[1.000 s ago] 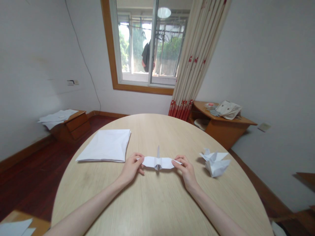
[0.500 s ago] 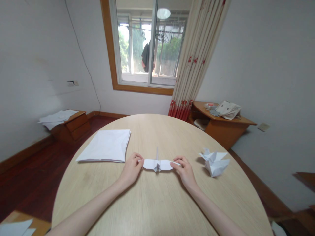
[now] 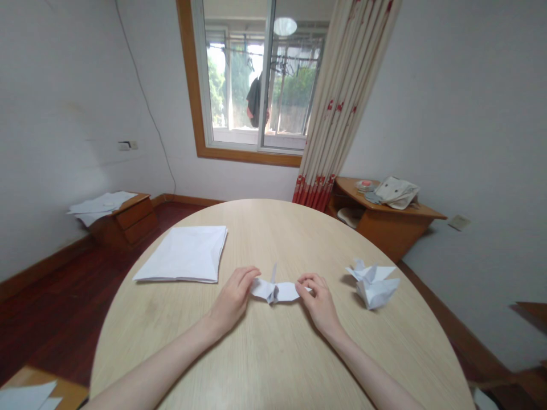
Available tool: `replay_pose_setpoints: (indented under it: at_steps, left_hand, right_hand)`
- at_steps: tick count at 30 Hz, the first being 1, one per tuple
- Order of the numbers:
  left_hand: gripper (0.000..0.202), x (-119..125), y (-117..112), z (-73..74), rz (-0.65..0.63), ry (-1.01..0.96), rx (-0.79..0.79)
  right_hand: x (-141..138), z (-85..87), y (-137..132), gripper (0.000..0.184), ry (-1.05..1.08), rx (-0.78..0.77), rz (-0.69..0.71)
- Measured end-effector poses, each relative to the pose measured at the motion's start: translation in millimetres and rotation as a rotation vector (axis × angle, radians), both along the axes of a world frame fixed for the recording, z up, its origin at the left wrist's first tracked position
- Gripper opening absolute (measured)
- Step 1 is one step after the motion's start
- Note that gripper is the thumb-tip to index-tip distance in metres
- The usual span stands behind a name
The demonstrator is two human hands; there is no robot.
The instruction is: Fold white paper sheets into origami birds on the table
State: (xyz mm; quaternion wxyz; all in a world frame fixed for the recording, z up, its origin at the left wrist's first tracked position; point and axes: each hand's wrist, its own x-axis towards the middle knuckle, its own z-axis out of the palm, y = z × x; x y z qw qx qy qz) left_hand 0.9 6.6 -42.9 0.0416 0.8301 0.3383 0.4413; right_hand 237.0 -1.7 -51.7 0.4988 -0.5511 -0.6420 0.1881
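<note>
A white paper crane lies between my hands at the middle of the round table, its wings spread sideways and a thin point sticking up and away from me. My left hand is closed on the left wing, with its fingers bent over the wing's tip. The right wing's end is pinched between the thumb and fingers of my right hand. Two folded paper cranes rest close together to the right of my right hand.
A stack of white paper squares lies on the table's left side. Beyond the table stand a low drawer cabinet with papers on top, a corner desk holding a cloth bag, and a long curtain by the window.
My left hand has moved slightly inward over the left wing, and that wing now bends and tilts. The crane's centre has turned a little. My right hand keeps its pinch.
</note>
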Motion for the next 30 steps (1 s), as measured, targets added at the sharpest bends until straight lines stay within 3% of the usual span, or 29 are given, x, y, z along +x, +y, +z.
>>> replay_pose_setpoints:
  at_steps: [3, 7, 15, 23, 27, 30]
  left_hand:
    - [0.032, 3.4, -9.8, 6.9, -0.124, 0.039, -0.037]
    - [0.027, 7.4, -20.1, 14.7, -0.175, 0.031, -0.077]
    - [0.012, 9.8, -15.5, 7.4, -0.066, -0.047, -0.145]
    - [0.012, 5.7, -6.9, 2.3, -0.01, -0.096, -0.153]
    - [0.015, 4.9, -6.1, 3.4, -0.007, -0.063, -0.188]
    - [0.018, 5.2, -6.1, 4.8, -0.025, -0.042, -0.204]
  right_hand:
    - [-1.3, 0.1, -1.1, 0.033, -0.026, 0.023, 0.002]
    - [-3.2, 2.2, -3.8, 0.03, -0.055, 0.048, 0.018]
    - [-8.4, 8.7, -14.6, 0.036, -0.195, 0.175, 0.107]
    - [-11.1, 16.5, -22.6, 0.065, -0.114, 0.224, 0.219]
    - [-11.1, 16.9, -20.9, 0.061, -0.014, 0.159, 0.173]
    - [-10.7, 15.6, -17.4, 0.048, 0.023, 0.114, 0.134]
